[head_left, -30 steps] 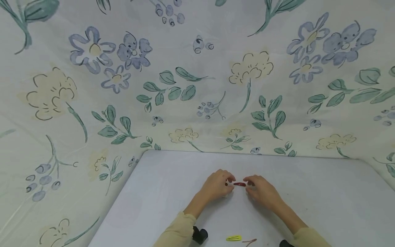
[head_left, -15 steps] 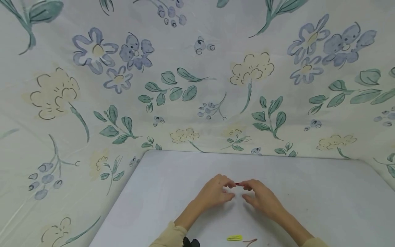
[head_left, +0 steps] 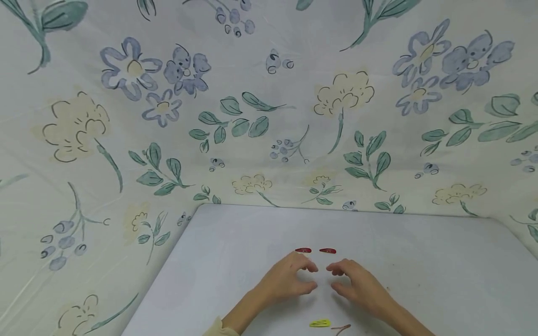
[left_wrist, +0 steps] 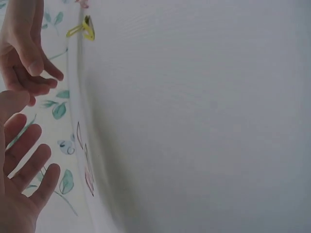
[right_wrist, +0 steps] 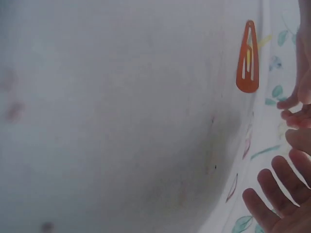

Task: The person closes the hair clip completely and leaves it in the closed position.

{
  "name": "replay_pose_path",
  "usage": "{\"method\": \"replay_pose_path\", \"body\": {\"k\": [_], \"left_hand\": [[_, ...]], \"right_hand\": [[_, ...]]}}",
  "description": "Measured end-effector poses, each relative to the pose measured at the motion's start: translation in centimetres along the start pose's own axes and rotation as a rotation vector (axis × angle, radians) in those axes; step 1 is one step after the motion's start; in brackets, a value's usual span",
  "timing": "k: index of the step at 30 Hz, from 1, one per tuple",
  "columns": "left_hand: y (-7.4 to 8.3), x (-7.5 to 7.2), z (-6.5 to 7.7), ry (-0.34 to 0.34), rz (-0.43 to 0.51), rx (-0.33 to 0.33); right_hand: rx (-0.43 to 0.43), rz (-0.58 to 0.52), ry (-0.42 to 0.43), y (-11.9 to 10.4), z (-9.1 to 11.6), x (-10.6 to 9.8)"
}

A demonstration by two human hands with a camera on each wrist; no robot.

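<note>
Two red snap hair clips lie side by side on the white table, a left one [head_left: 303, 250] and a right one [head_left: 328, 251]. My left hand [head_left: 290, 280] hovers just in front of the left clip, fingers loosely curved around nothing. Facing it across a small gap, my right hand [head_left: 362, 287] is likewise bare, with thumb and fingers apart. Nearer my body are a yellow snap hair clip [head_left: 320, 323] and an orange-brown snap hair clip [head_left: 341, 327]. In the right wrist view the orange clip [right_wrist: 248, 86] appears large, partly covering the yellow one.
The white tabletop [head_left: 227, 242] has rounded far corners. Flower-printed fabric [head_left: 252, 140] rises behind it and along the left side. Small dark specks [head_left: 393, 265] dot the table right of my hands.
Both hands have drawn back toward my body from the red clips. The two red clips, partly hidden by the fingers before, now show side by side. The yellow and orange-brown clips stay put.
</note>
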State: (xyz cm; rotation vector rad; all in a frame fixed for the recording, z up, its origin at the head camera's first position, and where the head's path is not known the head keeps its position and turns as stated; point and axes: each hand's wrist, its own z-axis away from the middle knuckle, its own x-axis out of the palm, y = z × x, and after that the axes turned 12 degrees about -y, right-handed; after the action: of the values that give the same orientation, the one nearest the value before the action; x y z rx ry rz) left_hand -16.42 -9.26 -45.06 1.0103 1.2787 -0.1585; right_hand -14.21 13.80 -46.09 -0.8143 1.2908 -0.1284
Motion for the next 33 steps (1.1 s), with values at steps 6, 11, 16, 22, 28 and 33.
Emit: {"method": "replay_pose_path", "body": {"k": [6,11,16,22,28,33], "left_hand": [[0.0,0.8,1.4,-0.034,0.024,0.05],[0.0,1.5,2.7,-0.069,0.056,0.064],[0.2,2.0,3.6,-0.089,0.076,0.09],[0.2,2.8,4.3,-0.087,0.019,0.142],[0.5,3.4,4.4,-0.07,-0.042,0.147],[0.7,3.6,4.5,-0.069,-0.089,0.147]], "right_hand": [[-0.004,-0.01,-0.061,-0.1,1.3,0.3],[-0.066,-0.027,-0.099,-0.3,2.3,0.8],[-0.06,-0.081,-0.148,-0.6,3.0,1.3],[-0.131,-0.078,-0.169,-0.1,3.5,2.4],[-0.093,-0.023,-0.218,-0.1,3.3,3.2],[-0.131,0.04,-0.224,0.1,3.2,3.7]]}}
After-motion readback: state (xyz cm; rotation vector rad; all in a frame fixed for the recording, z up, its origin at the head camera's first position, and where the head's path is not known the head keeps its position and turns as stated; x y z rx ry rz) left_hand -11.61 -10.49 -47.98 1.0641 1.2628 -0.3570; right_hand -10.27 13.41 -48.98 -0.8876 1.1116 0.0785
